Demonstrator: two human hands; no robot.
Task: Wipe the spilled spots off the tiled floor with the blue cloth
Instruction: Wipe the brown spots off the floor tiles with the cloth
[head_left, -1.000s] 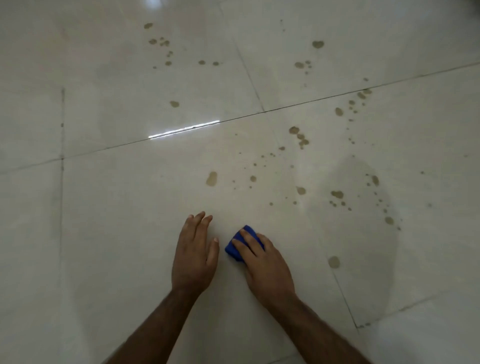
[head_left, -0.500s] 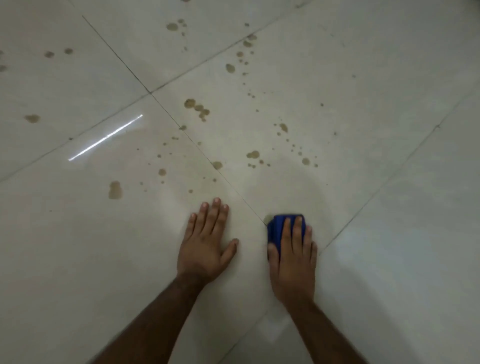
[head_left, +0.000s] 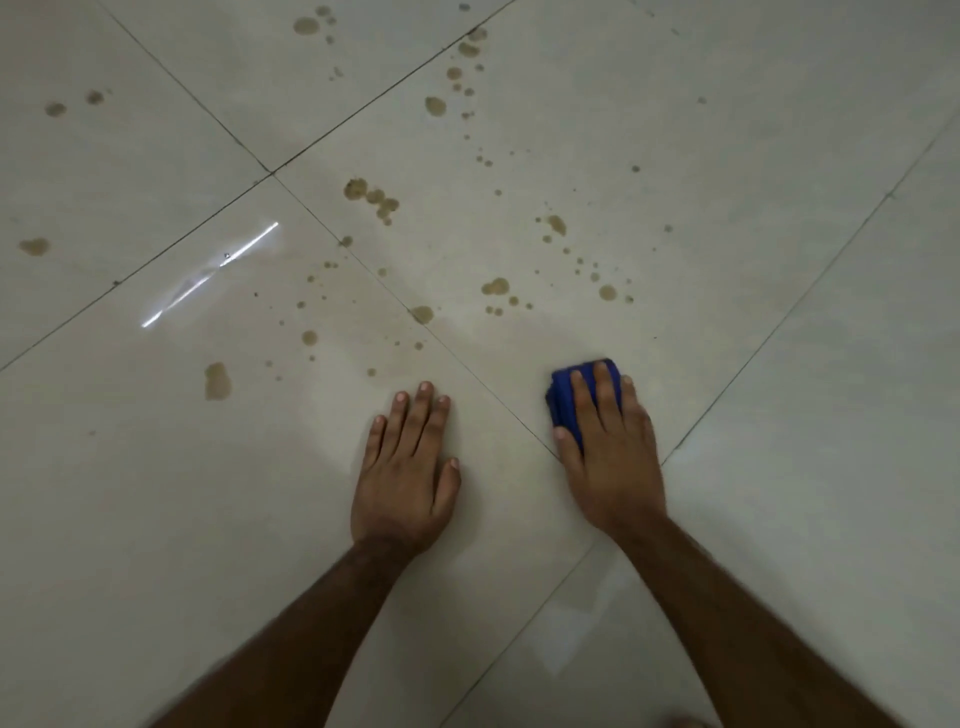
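The right hand (head_left: 610, 457) has slid the blue cloth (head_left: 569, 397) away from the left hand (head_left: 408, 478) and over to the right. A second ago the cloth sat just beside the left hand's thumb. Now there is a wide gap of bare floor (head_left: 779, 389) between the two hands, and a thin tile line runs through that gap.

The cloth lies on the floor under the right hand. The right hand's fingers (head_left: 605, 387) are straight and close together, pressing flat on top of the cloth. Only its far and left edges peek out. The left hand lies flat on the floor with its fingers straight and close together. It holds nothing and seems to prop the person up.

The floor close in front of the hands looks free of spots. That likely means the near part is done. Many brown spots (head_left: 496, 287) are still on the tiles farther out, some big and some tiny. A big one (head_left: 217, 381) sits off to the left. So most of the wiping is still to do, and the cloth will probably need to push forward next.
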